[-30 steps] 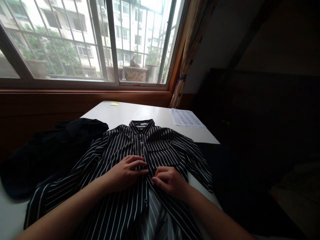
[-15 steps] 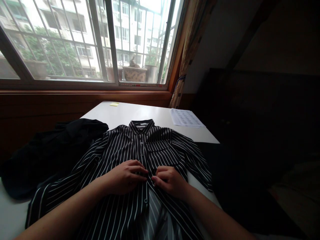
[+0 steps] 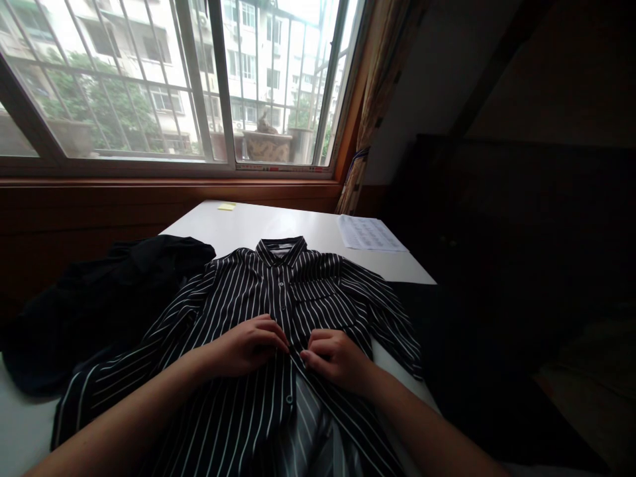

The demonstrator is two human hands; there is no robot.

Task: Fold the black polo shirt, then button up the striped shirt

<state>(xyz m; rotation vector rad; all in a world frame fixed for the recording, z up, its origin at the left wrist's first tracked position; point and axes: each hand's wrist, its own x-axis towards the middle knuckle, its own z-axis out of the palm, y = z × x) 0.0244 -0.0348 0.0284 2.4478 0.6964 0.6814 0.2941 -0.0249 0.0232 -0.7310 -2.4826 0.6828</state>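
A black shirt with thin white stripes [image 3: 248,291] lies front up on a white table [image 3: 268,225], collar toward the window. Its upper buttons are closed and the lower front hangs apart near me. My left hand [image 3: 246,346] rests on the left side of the button line with its fingers curled and pinched on the fabric edge. My right hand [image 3: 334,358] sits just right of the button line, fingers bent and pinching the other edge. The two hands almost touch over the placket.
A dark crumpled garment [image 3: 94,298] lies on the table's left. A printed sheet of paper [image 3: 368,234] lies at the far right corner and a yellow sticky note [image 3: 227,207] near the window sill. The room to the right is dark.
My left hand's fingers have curled in from a flatter spread and drawn a little toward me along the placket. My right hand has barely moved.
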